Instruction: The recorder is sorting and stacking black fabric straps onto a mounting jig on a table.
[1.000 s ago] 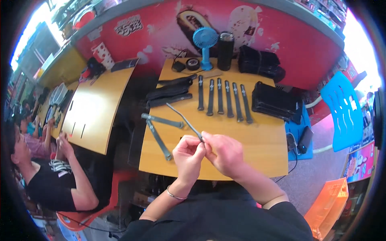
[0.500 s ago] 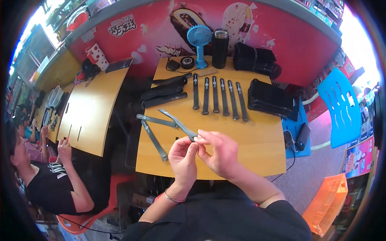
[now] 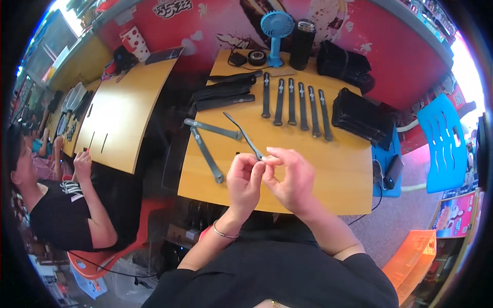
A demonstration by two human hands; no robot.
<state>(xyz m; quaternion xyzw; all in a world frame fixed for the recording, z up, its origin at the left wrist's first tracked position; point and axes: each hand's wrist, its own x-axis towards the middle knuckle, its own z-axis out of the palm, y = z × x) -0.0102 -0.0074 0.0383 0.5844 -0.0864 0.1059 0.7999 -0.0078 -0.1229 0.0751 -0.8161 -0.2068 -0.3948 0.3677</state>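
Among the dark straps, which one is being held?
The single strap in the left hand, with the right hand at its near end; the row of six and the loose pair lie untouched on the table.

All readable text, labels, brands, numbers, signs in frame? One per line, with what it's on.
Pink wall: large stylised lettering, upper left; wording not copied here.
Row of six dark straps: small pale print near the top ends, too small to read.
Two loose straps: pale marks, too small to read.
Co-worker's black shirt: white lettering, skewed, unreadable.
Poster at right: print, too small to read.
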